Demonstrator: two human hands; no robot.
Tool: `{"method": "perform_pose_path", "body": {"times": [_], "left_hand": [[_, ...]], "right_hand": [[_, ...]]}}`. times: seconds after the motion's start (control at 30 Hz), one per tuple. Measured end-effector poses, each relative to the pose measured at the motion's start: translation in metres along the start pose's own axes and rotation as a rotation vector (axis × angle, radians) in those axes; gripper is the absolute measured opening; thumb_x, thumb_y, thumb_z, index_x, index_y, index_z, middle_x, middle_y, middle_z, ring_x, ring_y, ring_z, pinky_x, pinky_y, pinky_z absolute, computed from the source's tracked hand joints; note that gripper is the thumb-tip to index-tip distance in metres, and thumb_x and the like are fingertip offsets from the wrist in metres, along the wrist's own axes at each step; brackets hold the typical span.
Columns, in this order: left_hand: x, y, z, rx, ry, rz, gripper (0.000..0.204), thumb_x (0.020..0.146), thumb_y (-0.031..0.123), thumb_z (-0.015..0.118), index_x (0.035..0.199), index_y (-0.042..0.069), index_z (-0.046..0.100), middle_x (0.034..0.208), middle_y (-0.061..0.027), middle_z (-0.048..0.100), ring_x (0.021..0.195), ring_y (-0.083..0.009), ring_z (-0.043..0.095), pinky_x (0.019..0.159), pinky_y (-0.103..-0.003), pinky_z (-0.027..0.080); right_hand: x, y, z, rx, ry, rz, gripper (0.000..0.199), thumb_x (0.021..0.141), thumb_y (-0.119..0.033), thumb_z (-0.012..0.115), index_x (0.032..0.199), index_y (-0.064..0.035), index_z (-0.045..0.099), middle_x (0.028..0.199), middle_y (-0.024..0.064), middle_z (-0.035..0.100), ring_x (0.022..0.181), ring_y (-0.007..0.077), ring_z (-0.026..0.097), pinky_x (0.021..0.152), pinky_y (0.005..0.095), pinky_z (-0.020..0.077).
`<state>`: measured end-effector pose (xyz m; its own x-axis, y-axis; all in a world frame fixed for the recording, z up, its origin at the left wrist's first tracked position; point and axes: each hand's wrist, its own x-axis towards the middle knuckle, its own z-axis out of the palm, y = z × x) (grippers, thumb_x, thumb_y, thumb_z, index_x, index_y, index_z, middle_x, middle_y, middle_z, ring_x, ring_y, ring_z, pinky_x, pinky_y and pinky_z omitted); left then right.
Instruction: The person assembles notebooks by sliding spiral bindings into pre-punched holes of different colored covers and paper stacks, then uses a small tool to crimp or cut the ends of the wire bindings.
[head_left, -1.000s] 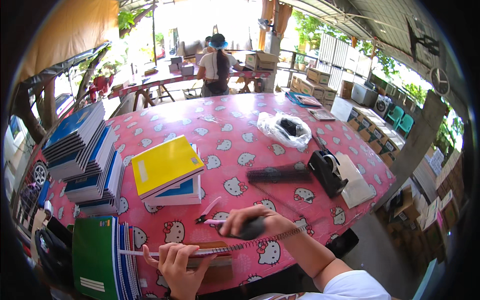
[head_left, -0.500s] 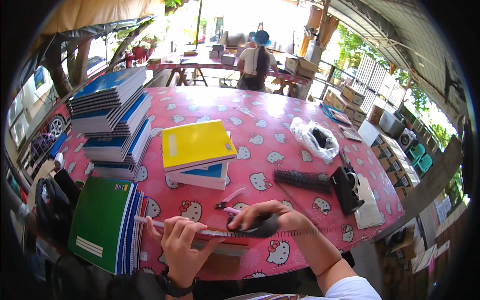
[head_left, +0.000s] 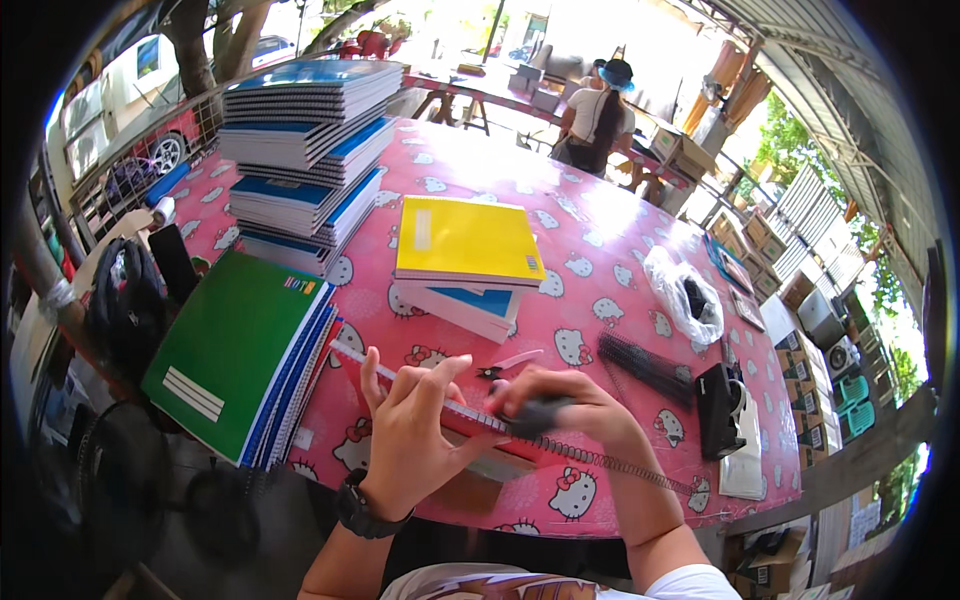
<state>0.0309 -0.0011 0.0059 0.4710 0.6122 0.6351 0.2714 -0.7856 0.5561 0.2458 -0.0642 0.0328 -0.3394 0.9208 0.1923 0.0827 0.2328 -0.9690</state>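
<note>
My left hand point(head_left: 415, 405) grips the spine edge of a red-covered notebook point(head_left: 352, 372), which slants down to the right at the table's near side. Its thumb and fingers lie along the punched edge. A dark spiral coil point(head_left: 620, 465) runs from that edge out to the right. My right hand point(head_left: 585, 400) is closed around a blurred black object point(head_left: 540, 415) pressed against the coil where it meets the notebook; its exact kind is unclear. Just beyond the hands lie pink-handled cutters point(head_left: 512, 362). A brown block point(head_left: 455, 490) shows under the notebook.
To the left are a green notebook point(head_left: 240, 345) on a pile and a tall stack of blue notebooks point(head_left: 300, 150). Yellow notebooks point(head_left: 465, 240) lie ahead. Rightward are loose black coils point(head_left: 645, 368), a black device point(head_left: 718, 410) and a plastic bag point(head_left: 685, 300). A person point(head_left: 598, 115) sits at a far table.
My view has turned, so the table's things sit differently in it. The notebook's edge now slopes more steeply down to the right. Both hands keep their hold, and the black object is more blurred.
</note>
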Motion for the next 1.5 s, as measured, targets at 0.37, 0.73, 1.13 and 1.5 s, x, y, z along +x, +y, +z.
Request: {"method": "perform_pose_path", "body": {"times": [0.37, 0.73, 1.13, 1.5], "left_hand": [[0.004, -0.020, -0.006, -0.035, 0.386, 0.026, 0.091, 0.065, 0.038, 0.080, 0.138, 0.008, 0.034, 0.124, -0.0110, 0.049, 0.117, -0.0238, 0.046, 0.108, -0.047, 0.019], [-0.010, -0.069, -0.003, -1.034, 0.354, -0.322, 0.061, 0.081, -0.003, 0.064, 0.136, 0.005, 0.039, 0.084, -0.0007, 0.054, 0.062, -0.0046, 0.048, 0.053, -0.018, 0.041], [-0.010, -0.060, 0.003, -1.013, 0.373, -0.380, 0.053, 0.085, -0.002, 0.060, 0.134, 0.005, 0.041, 0.078, 0.0038, 0.052, 0.060, -0.0015, 0.045, 0.052, -0.016, 0.036], [-0.012, -0.065, 0.007, -1.101, 0.407, -0.398, 0.047, 0.085, -0.001, 0.060, 0.130, 0.004, 0.048, 0.085, 0.0065, 0.054, 0.068, 0.0000, 0.046, 0.061, -0.014, 0.037]], "right_hand": [[0.018, 0.002, -0.007, -0.385, 0.177, 0.144, 0.049, 0.079, -0.047, 0.064, 0.101, -0.0029, 0.064, 0.112, 0.0119, 0.062, 0.100, 0.0218, 0.056, 0.089, 0.0347, 0.0422], [0.027, -0.007, 0.007, -0.105, -0.058, 0.007, 0.050, 0.079, -0.043, 0.065, 0.104, 0.0002, 0.062, 0.117, 0.0160, 0.060, 0.109, 0.0219, 0.054, 0.095, 0.0334, 0.0406], [0.032, -0.009, 0.017, 0.190, 0.045, -0.118, 0.047, 0.079, -0.042, 0.067, 0.098, 0.0011, 0.064, 0.114, 0.0148, 0.061, 0.105, 0.0232, 0.057, 0.091, 0.0341, 0.0429], [0.057, 0.006, 0.003, -0.259, 0.169, 0.124, 0.049, 0.080, -0.042, 0.062, 0.103, 0.0012, 0.062, 0.112, 0.0141, 0.061, 0.106, 0.0198, 0.054, 0.094, 0.0323, 0.0400]]}}
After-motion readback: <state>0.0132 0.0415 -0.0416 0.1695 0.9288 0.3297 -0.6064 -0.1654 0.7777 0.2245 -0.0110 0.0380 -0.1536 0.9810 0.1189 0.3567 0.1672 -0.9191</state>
